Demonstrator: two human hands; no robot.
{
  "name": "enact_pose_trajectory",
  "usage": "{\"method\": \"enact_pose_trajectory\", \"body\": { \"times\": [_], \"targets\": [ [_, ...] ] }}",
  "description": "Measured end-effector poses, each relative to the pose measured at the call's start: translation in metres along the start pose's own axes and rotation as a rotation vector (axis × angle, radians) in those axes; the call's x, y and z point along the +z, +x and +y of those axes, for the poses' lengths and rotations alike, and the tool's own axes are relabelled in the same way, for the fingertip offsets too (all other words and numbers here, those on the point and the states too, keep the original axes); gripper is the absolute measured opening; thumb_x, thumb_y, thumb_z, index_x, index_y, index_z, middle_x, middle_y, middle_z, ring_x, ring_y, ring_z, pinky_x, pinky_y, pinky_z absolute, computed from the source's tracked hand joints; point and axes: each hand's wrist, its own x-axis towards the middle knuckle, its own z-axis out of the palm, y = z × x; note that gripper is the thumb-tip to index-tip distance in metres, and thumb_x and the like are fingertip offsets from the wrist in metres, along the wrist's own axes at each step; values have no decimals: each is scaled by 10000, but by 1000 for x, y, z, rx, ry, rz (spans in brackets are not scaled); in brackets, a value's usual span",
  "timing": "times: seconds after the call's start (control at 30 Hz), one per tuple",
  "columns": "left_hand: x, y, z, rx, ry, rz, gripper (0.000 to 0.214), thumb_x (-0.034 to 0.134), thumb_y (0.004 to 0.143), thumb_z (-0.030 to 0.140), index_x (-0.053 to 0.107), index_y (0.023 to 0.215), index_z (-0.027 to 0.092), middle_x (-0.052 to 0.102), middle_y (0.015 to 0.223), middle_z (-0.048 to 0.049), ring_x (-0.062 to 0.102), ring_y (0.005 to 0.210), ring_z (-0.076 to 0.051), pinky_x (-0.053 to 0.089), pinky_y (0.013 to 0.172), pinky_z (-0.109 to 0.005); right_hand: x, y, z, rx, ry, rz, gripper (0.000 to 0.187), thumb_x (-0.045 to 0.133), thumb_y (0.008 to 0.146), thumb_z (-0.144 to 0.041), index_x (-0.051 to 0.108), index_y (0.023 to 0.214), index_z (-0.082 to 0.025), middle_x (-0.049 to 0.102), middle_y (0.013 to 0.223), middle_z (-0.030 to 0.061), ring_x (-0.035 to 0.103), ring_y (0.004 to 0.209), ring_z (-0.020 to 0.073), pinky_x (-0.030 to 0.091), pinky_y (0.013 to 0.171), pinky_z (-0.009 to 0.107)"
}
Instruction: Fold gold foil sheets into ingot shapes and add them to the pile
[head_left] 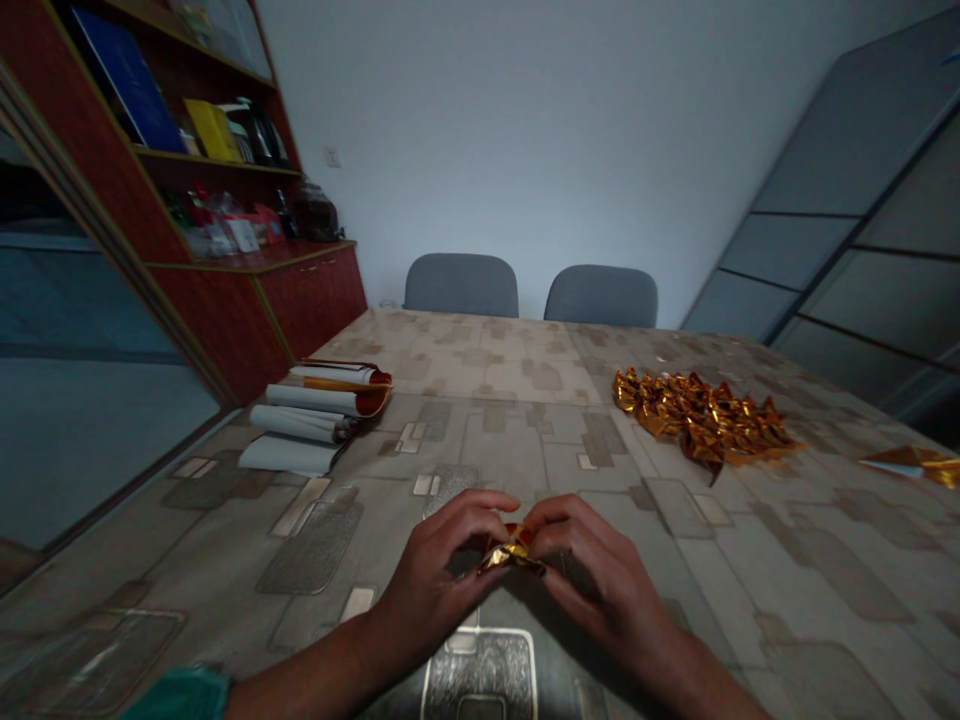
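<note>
A small folded piece of gold foil paper (511, 552) is pinched between both hands just above the patterned table (525, 420). My left hand (442, 570) grips its left side with curled fingers. My right hand (592, 575) grips its right side, thumb and fingers closed on it. A heap of several finished gold foil folds (701, 415) lies to the far right of the hands. One more gold sheet (911, 463) lies flat near the right edge.
Rolled sheets of white-backed foil paper (315, 410) lie at the table's left edge. Two grey chairs (461, 285) stand at the far side. A red-brown shelf cabinet (247, 270) with bottles and books fills the left wall.
</note>
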Motion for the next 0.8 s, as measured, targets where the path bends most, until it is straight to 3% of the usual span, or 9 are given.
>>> {"method": "enact_pose_trajectory", "body": {
  "times": [0.13,0.27,0.4,0.53,0.7,0.8],
  "targets": [
    [5,0,0,-116,-140,-52,112,765,831,195,685,908,208,716,1115,-94,686,1021,-231,521,874,-320,1,-1,4,33,9,-30,186,587,955,-106,596,1049,-266,639,1014,34,626,927,185,513,790,303],
    [12,1,-2,-385,-437,-66,286,767,785,166,653,1044,211,710,1036,-60,693,969,-216,531,836,-302,3,-1,6,101,0,0,176,610,941,-126,607,1063,-254,649,949,29,614,847,183,496,736,305],
    [16,0,-5,-513,-591,-36,430,797,736,151,605,1114,219,692,1097,-62,699,971,-214,539,829,-305,3,1,5,146,-21,37,148,618,928,-136,628,1031,-242,642,879,20,607,764,173,478,677,300],
    [14,-1,-1,-530,-647,38,468,830,719,191,580,1113,222,678,1150,-77,701,979,-226,546,832,-320,2,2,4,116,-39,67,155,620,924,-130,623,1034,-239,645,888,27,608,762,174,479,669,299],
    [10,0,8,-463,-686,-4,337,765,827,386,640,1077,197,717,973,-58,684,888,-192,529,788,-279,4,2,-1,99,-18,61,186,625,926,-126,612,1061,-253,638,921,26,596,797,175,479,685,293],
    [9,0,8,-463,-640,30,318,725,868,419,662,1089,200,707,927,-40,667,869,-185,517,788,-274,5,2,-5,113,57,59,169,657,900,-156,609,1029,-253,619,911,16,585,803,171,472,695,293]
  ]
}}
